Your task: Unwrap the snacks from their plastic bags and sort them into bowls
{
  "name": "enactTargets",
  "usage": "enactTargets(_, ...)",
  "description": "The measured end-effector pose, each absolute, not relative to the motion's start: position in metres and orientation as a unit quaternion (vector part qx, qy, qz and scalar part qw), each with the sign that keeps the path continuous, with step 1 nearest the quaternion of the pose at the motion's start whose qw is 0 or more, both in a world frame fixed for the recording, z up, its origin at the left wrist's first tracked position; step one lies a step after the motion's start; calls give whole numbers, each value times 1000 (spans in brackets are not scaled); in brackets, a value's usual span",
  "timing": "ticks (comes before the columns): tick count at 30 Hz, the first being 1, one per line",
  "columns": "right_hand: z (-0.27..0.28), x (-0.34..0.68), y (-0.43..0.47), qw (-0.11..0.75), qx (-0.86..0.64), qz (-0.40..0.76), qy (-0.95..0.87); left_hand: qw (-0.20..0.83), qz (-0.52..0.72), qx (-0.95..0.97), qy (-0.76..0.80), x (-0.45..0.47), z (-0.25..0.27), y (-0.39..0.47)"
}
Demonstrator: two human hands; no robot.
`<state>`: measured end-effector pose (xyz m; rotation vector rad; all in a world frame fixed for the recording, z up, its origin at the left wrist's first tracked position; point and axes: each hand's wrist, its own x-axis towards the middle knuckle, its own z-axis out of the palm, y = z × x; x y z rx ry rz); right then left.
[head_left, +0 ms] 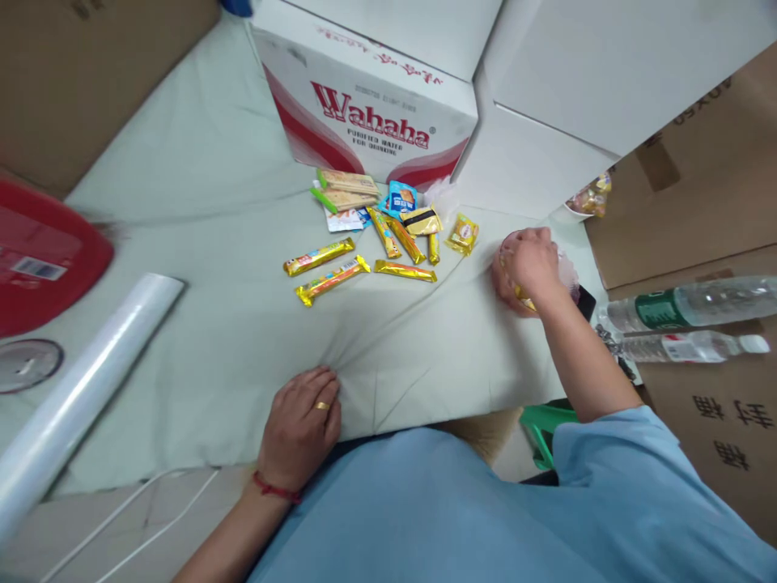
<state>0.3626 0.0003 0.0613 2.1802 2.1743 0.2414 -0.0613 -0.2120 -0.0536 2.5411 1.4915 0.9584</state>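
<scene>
My right hand [532, 261] reaches into a round, pinkish see-through container [503, 279] at the right of the table. Its fingers are bent together and point down inside; whatever they hold is hidden. Some yellow wrapping shows through the container's near side. My left hand [302, 417] rests closed on the cloth near the table's front edge, fingers curled, with nothing visible in it. Between the hands and the boxes lie yellow snack bars [333, 280], a small square yellow packet [463, 234], a blue packet [399, 197] and green-ended cracker packs [346, 191].
A Wahaha water carton [370, 121] and white boxes [534, 154] stand behind the snacks. At left are a red container [48, 251], a roll of clear film [91, 397] and a round lid [27, 364]. Plastic bottles [698, 304] lie at right beside brown cartons [698, 202].
</scene>
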Motion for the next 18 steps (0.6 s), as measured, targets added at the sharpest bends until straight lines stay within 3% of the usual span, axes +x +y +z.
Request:
enactTargets(5, 72, 343, 51, -82, 701, 70, 705, -12, 308, 826, 472, -59, -52, -212)
enactTargets(11, 35, 292, 116, -184, 661, 41, 726, -26, 299, 824, 481, -57, -48, -213)
enactTargets(18, 31, 288, 139, -172, 641, 8, 748, -32, 308, 822, 478, -56, -49, -212)
